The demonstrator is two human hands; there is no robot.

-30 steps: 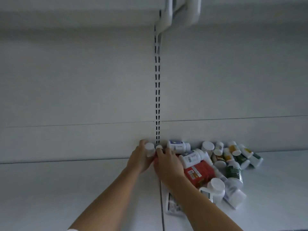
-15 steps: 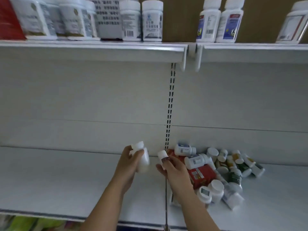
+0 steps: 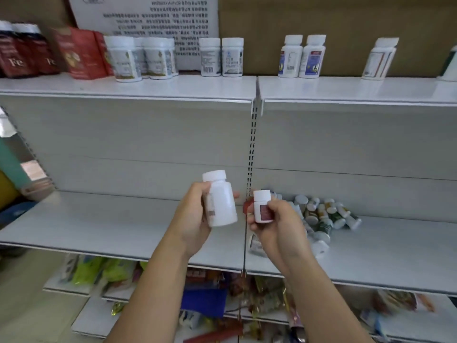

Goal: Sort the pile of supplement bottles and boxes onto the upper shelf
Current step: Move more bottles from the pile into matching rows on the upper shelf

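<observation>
So: white metal shelving (image 3: 123, 221), upper shelf (image 3: 346, 89) part-stocked. Left hand (image 3: 195, 219) gripped large white bottle (image 3: 220, 201); right hand (image 3: 277, 224) gripped small red-labelled bottle (image 3: 262, 206); pile (image 3: 324, 219) far right.

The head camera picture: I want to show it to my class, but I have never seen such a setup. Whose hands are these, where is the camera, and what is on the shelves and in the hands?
A person wears the camera on the head, so you look down their own arms. The left hand holds a big white bottle; the right hand holds a small bottle with a dark red label. On the middle shelf lies a jumbled pile of bottles. On the upper shelf, bottles and red boxes stand in a row.
</observation>
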